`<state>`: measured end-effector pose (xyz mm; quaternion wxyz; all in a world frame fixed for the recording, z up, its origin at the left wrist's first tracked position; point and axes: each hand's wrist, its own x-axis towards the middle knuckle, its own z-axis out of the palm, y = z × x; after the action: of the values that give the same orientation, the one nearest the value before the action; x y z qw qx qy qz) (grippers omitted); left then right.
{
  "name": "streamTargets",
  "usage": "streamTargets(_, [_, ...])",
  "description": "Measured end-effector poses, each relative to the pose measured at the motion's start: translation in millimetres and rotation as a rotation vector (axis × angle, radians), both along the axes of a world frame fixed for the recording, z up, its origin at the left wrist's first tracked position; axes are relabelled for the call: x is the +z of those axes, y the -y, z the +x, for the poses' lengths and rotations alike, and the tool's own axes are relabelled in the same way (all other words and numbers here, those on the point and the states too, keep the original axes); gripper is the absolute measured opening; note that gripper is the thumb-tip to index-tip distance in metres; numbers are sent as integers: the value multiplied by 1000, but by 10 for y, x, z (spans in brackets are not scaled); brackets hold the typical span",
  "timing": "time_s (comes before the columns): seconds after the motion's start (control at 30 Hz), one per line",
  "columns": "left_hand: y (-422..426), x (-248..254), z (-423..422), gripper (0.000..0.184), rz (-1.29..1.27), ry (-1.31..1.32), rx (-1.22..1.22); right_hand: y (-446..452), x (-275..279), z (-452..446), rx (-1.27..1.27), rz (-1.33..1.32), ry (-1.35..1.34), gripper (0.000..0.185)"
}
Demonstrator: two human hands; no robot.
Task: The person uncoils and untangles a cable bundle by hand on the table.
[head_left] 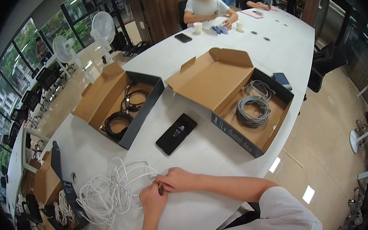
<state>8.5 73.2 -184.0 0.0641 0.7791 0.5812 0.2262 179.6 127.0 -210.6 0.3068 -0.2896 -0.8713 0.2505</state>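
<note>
Both of my hands are closed and close together over the near side of the white table, at the right edge of a loose tangle of white cable [107, 191]. A strand of it runs up to the fingers of my right hand [177, 179], which pinch at it. Just below, my left hand [153, 198] is curled around a small dark piece [160, 189] that pokes out between the hands. Its kind is too small and covered to tell. Beyond my hands lies a black phone [176, 134] with its screen lit.
An open box [149, 107] holds black cables [117, 124]; another box [273, 142] holds coiled grey cables [253, 111]. A third box [70, 188] at lower left contains white cable. Across the table [220, 153] sits a person [207, 12] near paper cups [197, 27].
</note>
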Motion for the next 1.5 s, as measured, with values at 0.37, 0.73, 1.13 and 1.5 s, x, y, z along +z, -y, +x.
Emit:
streamTargets(0.37, [-7, -94, -14, 22, -26, 23, 5, -3, 25, 14, 23, 18, -116, 26])
streamTargets(0.73, [-23, -110, -14, 16, 1, 41, -2, -4, 16, 39, 33, 1, -73, 25])
streamTargets(1.13, [3, -118, -61, 26, 14, 29, 31, -8, 144, 52, -22, -24, -293, 15])
streamTargets(1.5, [151, 578, -77, 38, 223, -82, 24, -79, 122, 76, -293, -337, -455, 22])
